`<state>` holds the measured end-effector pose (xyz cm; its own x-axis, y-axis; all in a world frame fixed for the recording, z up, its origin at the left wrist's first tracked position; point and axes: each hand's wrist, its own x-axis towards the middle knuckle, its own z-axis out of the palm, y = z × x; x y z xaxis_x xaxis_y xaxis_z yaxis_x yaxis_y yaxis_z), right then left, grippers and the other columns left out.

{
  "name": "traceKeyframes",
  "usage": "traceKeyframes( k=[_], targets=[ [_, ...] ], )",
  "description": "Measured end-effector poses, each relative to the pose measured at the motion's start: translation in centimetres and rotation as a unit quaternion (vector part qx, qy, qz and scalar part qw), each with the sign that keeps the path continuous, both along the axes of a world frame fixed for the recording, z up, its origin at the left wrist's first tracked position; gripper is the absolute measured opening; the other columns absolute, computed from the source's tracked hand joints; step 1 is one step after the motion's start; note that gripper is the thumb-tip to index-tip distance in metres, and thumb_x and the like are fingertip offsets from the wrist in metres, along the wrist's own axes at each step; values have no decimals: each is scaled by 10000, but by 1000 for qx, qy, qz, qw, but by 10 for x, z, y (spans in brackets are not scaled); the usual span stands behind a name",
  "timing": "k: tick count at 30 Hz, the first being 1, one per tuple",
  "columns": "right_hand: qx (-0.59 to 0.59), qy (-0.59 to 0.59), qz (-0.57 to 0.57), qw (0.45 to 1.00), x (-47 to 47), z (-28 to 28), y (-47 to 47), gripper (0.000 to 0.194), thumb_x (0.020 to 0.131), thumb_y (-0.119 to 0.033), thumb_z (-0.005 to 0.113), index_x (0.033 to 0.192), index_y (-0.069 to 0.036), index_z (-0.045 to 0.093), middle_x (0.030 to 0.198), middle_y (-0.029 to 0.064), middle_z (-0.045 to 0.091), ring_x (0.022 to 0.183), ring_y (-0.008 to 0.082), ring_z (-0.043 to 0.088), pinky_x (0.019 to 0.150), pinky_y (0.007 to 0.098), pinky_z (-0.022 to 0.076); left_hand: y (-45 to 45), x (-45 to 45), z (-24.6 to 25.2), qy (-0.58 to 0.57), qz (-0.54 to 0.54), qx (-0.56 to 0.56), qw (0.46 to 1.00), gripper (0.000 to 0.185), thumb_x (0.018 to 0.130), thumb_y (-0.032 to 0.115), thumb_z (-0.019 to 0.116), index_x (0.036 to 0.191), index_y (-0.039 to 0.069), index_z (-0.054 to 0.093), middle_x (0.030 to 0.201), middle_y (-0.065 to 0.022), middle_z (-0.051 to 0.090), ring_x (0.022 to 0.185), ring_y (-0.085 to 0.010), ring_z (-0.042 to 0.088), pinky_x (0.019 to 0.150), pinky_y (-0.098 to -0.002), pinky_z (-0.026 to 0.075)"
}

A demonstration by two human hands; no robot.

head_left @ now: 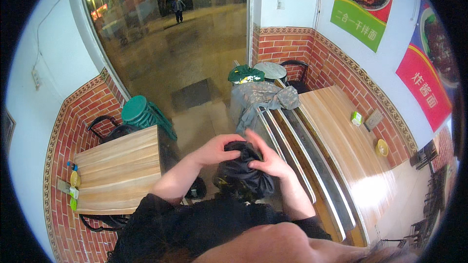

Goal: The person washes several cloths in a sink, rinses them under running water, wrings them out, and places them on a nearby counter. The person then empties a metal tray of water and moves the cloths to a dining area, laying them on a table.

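Note:
A bunched black cloth (257, 180), possibly a bag, hangs in front of my body with its gathered top between my hands. My left hand (221, 149) grips the upper left edge, its thumb lying across the fabric. On the other side, my right hand (268, 159) holds the cloth with its thumb, while its fingers extend upward and look slightly blurred. The fingertips behind the cloth are hidden. Right beyond my hands, a grey patterned cloth (256, 96) drapes over the ends of several long boards (292, 146).
A wood-grain table (120, 168) stands left, another (336, 124) right with a tissue pack (356, 118) and yellow bowl (381, 147). Stacked green stools (137, 111) flank the glass doorway (164, 44). A green bag (245, 74) lies by a round top (270, 70). A person (178, 9) is outside.

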<state>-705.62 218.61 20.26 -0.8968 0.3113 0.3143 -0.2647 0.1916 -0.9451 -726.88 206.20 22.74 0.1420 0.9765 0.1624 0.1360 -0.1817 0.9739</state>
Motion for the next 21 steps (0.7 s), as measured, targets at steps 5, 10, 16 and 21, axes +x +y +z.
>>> traceKeyframes(
  k=[5, 10, 16, 21],
  targets=[
    [217, -133, -129, 958, -4, 4, -1, 316, 891, -190, 710, 1153, -16, 687, 1112, 192, 702, 1043, 343, 675, 937, 412, 521, -12, -21, 38, 320, 53, 45, 945, 297, 830, 121, 752, 1115, 71, 683, 1079, -114, 693, 1025, -291, 660, 905, -372, 511],
    [397, -49, -234, 886, -27, 43, 25, 206, 873, -187, 729, 1010, -35, 717, 934, 168, 694, 902, 343, 679, 797, 402, 543, -12, -66, 73, 341, 169, 112, 918, 338, 811, 81, 747, 1141, 76, 675, 1125, -88, 675, 1056, -236, 641, 917, -356, 507],
    [386, -94, -295, 869, -59, 95, 59, 313, 808, -267, 816, 948, -12, 700, 903, 136, 693, 852, 280, 676, 776, 378, 525, -4, -124, 126, 333, 240, 68, 909, 148, 837, 73, 720, 902, 34, 593, 798, 10, 571, 772, -88, 519, 690, -262, 439],
    [225, -119, -247, 935, -71, 119, 80, 253, 796, -195, 841, 910, -34, 683, 777, -24, 638, 766, 79, 575, 720, 276, 485, -3, -140, 143, 259, 323, 107, 904, 157, 895, 129, 681, 1016, 62, 608, 895, -27, 610, 877, -142, 567, 796, -310, 466]
  ],
)
